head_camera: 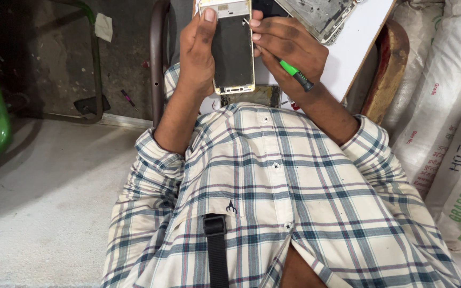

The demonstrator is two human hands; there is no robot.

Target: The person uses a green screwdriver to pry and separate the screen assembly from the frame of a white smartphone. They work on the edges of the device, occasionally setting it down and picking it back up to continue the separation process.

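My left hand (197,53) grips the opened phone (233,50) upright above the table (356,40). My right hand (286,45) is closed around a green screwdriver (296,73), its tip at the phone's upper right edge. I judge I'm working that edge loose; next needs steady pressure.

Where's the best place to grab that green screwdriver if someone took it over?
Probably the dark rear end of the green screwdriver, coming from the lower right. That end pokes free below the right hand, while its tip is buried between the fingers against the phone.
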